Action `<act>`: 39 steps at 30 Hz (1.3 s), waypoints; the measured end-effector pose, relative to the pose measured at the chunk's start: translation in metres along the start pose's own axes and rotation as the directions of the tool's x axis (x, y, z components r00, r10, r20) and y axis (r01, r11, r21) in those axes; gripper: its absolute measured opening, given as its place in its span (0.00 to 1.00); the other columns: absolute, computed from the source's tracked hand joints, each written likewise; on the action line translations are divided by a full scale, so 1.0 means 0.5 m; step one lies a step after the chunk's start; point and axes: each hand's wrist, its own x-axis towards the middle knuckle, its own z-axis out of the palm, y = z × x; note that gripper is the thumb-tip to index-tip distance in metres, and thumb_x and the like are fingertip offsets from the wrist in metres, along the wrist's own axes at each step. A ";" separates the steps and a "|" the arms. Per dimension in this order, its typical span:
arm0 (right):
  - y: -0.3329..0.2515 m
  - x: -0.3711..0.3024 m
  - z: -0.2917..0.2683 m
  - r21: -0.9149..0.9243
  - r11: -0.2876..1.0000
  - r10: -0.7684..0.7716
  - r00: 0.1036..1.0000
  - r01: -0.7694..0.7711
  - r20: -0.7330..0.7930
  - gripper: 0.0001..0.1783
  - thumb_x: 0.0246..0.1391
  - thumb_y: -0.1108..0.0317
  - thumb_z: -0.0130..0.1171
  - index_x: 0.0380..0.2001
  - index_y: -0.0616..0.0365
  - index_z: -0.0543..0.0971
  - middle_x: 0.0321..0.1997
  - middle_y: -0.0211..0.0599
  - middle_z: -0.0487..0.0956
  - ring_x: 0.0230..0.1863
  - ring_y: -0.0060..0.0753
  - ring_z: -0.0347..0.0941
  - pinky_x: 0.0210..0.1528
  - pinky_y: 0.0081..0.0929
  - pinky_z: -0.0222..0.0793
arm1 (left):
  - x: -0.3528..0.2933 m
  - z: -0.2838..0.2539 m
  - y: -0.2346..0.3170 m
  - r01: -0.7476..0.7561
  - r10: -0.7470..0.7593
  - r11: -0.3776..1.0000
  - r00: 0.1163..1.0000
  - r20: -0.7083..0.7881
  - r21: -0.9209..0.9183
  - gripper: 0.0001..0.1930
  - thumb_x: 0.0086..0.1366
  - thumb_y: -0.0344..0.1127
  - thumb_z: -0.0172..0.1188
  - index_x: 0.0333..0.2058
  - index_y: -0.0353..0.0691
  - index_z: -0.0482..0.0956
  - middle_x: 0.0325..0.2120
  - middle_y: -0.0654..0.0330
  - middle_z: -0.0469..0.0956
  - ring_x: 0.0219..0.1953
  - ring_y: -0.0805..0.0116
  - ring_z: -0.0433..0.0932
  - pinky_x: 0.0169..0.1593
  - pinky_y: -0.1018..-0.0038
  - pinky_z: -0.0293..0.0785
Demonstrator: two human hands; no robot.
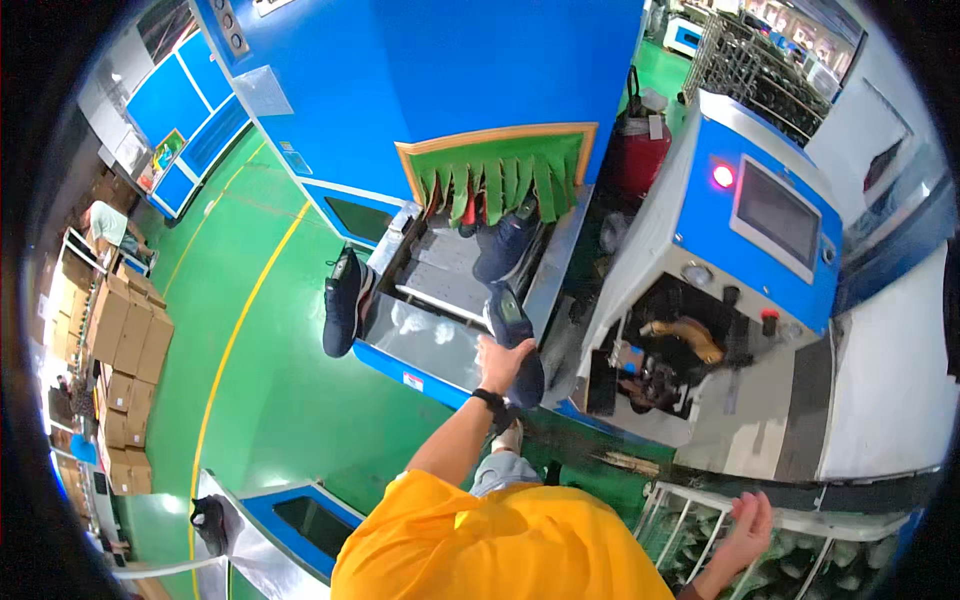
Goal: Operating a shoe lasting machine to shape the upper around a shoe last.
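Observation:
My left hand (pixel 503 364), with a black band on its wrist, is closed on a dark navy sneaker (pixel 520 372) at the near right end of the machine's metal outlet. Its thumb lies across the shoe, and the fingers are partly hidden. Just beyond, another navy sneaker (pixel 503 247) lies on the conveyor (pixel 440 262), partly under green strips. A third dark sneaker (pixel 346 303) stands at the outlet's left edge. My right hand (pixel 748 533) is off to the lower right, over a white wire rack (pixel 690 520), empty with its fingers loosely apart.
Green strip curtains (pixel 500 185) hang in the opening of the blue machine (pixel 450 70). To the right stands a blue-and-white machine (pixel 745 220) with a screen and a red light. Cardboard boxes (pixel 125 340) are stacked left. A black shoe (pixel 209 525) sits lower left.

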 end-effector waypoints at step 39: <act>-0.357 0.242 0.758 -0.475 0.221 -0.944 0.310 0.852 0.116 0.24 0.63 0.58 0.49 0.54 0.63 0.78 0.62 0.51 0.78 0.63 0.50 0.74 0.64 0.43 0.64 | 0.344 -0.400 -0.222 -0.147 0.150 0.929 0.989 -0.018 -0.339 0.52 0.45 0.27 0.76 0.68 0.34 0.55 0.56 0.48 0.74 0.56 0.59 0.75 0.61 0.68 0.69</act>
